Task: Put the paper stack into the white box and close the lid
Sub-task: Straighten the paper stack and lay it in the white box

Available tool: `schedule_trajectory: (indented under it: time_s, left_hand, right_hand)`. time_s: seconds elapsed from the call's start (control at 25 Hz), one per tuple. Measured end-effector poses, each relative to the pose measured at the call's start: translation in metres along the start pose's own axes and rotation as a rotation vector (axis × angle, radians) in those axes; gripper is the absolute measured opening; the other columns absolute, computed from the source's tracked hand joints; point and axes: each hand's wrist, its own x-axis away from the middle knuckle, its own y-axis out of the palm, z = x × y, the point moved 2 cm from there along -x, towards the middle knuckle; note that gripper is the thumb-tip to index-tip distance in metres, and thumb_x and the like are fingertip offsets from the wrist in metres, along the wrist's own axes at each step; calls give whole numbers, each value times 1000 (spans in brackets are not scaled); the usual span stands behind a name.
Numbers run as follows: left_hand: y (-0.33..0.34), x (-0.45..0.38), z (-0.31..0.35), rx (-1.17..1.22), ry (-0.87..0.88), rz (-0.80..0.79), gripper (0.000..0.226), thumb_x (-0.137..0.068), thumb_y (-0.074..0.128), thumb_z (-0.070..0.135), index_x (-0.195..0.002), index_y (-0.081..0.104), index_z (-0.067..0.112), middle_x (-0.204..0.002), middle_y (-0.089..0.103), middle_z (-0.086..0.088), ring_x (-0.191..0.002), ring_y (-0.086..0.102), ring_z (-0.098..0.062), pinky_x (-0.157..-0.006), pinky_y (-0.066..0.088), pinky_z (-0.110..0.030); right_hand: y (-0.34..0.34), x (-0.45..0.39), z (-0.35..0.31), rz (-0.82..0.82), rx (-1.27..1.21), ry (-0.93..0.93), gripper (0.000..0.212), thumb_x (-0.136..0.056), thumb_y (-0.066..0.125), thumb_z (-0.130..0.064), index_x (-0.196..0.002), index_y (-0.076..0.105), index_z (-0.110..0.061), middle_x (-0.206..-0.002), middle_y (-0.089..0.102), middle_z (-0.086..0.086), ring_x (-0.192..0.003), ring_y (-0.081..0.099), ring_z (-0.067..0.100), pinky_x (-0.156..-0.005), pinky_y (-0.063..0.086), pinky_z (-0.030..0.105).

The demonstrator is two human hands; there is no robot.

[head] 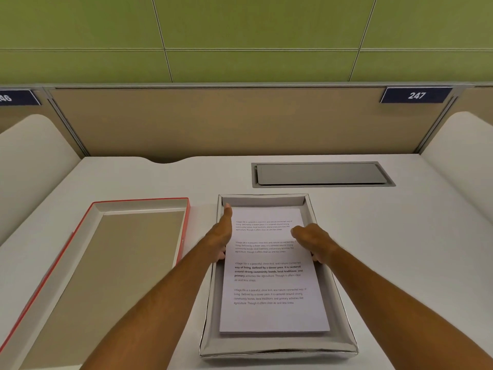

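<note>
From the camera on my head, my left hand (220, 237) sits at the left edge of the paper stack (272, 279), just left of the frame's centre. Its fingers are stretched out flat and held together, pointing away from me along the sheet's edge, with one fingertip reaching near the far left corner of the white box (344, 295); the thumb curls under toward the paper's side. It presses against the edge and clasps nothing.

My right hand (314, 243) is at the right edge of the stack, a little right of centre. The fingers bend loosely inward with the knuckles up, the tips resting on the top sheet, and the thumb tucks down by the paper's right side. I cannot tell whether it pinches the sheets or only touches them.

The stack lies flat inside the box, printed side up, with the box walls showing all round it. The box stands lower centre on the white desk (416, 236).

The lid (112, 263), red-edged, lies open side up in the lower left, just beside the box and apart from both hands
</note>
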Motion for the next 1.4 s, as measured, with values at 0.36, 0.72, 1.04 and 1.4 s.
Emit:
schedule_trajectory:
  time_s: [0.36,0.72,1.04,1.4]
  left_hand:
    - [-3,1,8,80,-61,15,107,-76,10,83,-145,31,5,-147,42,-23,-134,39,-43,-111,28,-54]
    - [-6,1,6,94,-73,-32,111,-74,11,85,-141,37,1,-142,48,-24,-130,45,-43,-108,33,-51]
    - [-10,5,7,-60,-56,29,83,-70,12,88,-66,45,12,-59,40,-8,-55,34,-14,-56,28,-27]
    - [-6,4,7,-60,8,58,74,-73,17,85,-54,39,17,-28,38,1,-36,22,-8,-51,25,-23]
  right_hand:
    - [-2,-11,-12,-40,-166,62,54,-97,35,-48,-121,57,-5,-122,65,20,-112,62,38,-99,49,47]
    - [-2,-13,-11,-60,-193,66,61,-101,28,-50,-129,53,-3,-128,62,21,-117,60,39,-105,47,50]
    - [-5,-13,-9,-134,-249,74,53,-100,25,-56,-114,52,-13,-122,63,15,-103,59,32,-84,41,41]
    - [-2,-16,-9,-120,-224,79,62,-100,26,-55,-127,53,-7,-131,62,19,-120,59,37,-106,45,47]
